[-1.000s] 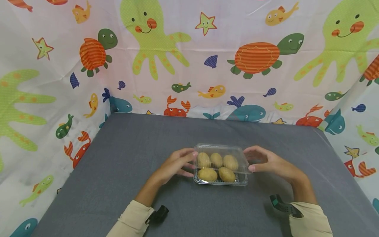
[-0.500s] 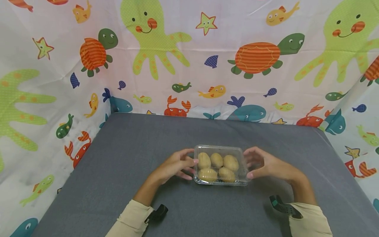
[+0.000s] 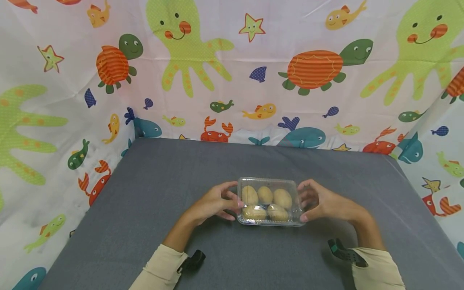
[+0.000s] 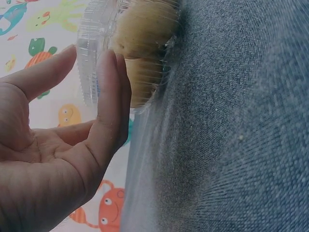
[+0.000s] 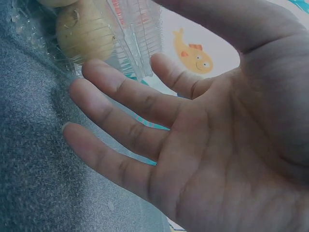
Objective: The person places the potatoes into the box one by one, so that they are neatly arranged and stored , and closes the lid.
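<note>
A clear plastic clamshell box [image 3: 270,222] rests on the grey cloth, with several small potatoes [image 3: 265,195] inside. Over them lies its clear lid [image 3: 295,187], down on the base; whether its rim is latched cannot be seen. My left hand [image 3: 216,204] holds the lid's left end, thumb near the front and index finger near the back corner. At the right end my right hand [image 3: 319,203] holds the lid between thumb and index finger. Its other fingers [image 5: 135,135] spread loosely beside the box in the right wrist view.
Grey cloth [image 3: 181,169] covers the table around the box. A white curtain with sea animals [image 3: 235,68] stands along the back and both sides. A dark strap [image 3: 193,261] with a camera sits at each cuff.
The lid has swung down toward the front and now covers the front potatoes too. Both thumbs have moved down with it, and the fingers stay at the box's ends.
</note>
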The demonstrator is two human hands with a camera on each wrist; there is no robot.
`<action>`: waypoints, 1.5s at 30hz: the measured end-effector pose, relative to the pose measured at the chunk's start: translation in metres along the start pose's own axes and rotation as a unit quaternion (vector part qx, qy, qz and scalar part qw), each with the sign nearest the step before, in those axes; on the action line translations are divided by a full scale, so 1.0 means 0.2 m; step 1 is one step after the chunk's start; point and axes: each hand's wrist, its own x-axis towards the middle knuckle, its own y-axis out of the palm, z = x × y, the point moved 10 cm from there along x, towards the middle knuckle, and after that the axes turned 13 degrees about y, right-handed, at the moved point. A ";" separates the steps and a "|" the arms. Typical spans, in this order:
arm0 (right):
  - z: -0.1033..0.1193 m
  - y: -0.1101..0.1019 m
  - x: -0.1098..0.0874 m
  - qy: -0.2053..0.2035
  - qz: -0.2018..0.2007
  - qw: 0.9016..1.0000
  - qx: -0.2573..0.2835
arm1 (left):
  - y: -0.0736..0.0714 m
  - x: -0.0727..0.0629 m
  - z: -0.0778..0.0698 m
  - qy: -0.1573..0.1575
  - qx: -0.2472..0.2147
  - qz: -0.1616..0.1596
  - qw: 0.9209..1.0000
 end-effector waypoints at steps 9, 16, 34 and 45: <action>0.00 0.01 0.01 0.001 0.000 1.000 -0.008 | 0.00 -0.01 -0.01 -0.002 -0.001 0.005 1.000; 0.00 0.01 0.01 0.000 0.004 1.000 -0.002 | 0.01 -0.02 -0.01 -0.009 0.008 0.017 1.000; 0.00 0.03 0.01 0.011 0.025 1.000 0.000 | 0.04 -0.02 -0.01 -0.007 0.011 0.029 1.000; -0.02 0.05 0.02 0.019 0.028 0.999 -0.003 | 0.04 -0.02 -0.02 0.007 0.042 0.023 0.999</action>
